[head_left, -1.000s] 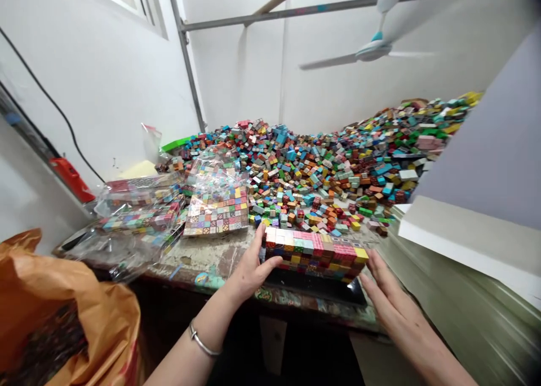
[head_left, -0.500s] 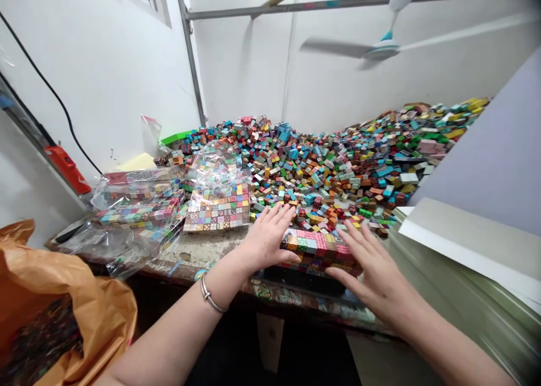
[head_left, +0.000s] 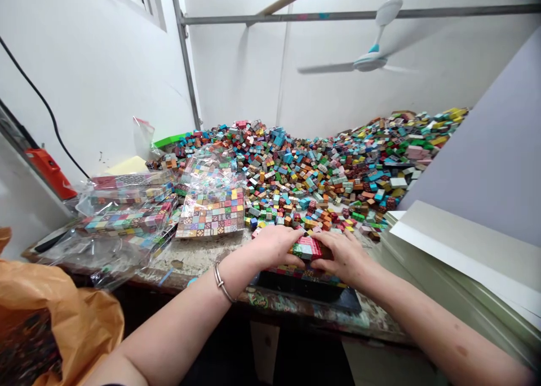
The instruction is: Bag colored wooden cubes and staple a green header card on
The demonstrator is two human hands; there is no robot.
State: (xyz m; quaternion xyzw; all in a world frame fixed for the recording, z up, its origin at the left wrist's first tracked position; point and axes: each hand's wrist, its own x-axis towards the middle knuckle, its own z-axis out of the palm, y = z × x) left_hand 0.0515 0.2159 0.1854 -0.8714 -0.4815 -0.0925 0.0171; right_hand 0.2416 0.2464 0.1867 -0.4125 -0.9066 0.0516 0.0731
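Observation:
A row of small patterned blocks [head_left: 307, 247], stacked on a black tray [head_left: 310, 291], sits at the table's front edge. My left hand [head_left: 276, 246] is closed on the row's left part, thumb on the near side and fingers over the top and far side. From the right, my right hand [head_left: 344, 254] grips the same row in the same way. Only a short stretch of pink, green and pale blocks shows between the hands; the rest of the top layer is covered. More patterned blocks show beneath, just above the tray.
A large heap of loose coloured blocks [head_left: 313, 172] fills the back. At left are a flat panel of blocks [head_left: 211, 214], plastic-wrapped block packs [head_left: 127, 217] and an orange bag [head_left: 80, 313]. White sheets [head_left: 460, 251] lie on a greenish bin at right. A fan [head_left: 369, 62] hangs above.
Both hands have moved inward and closed on the row of blocks; before, they were spread open beside it. The view has shifted slightly, and more of the black tray shows.

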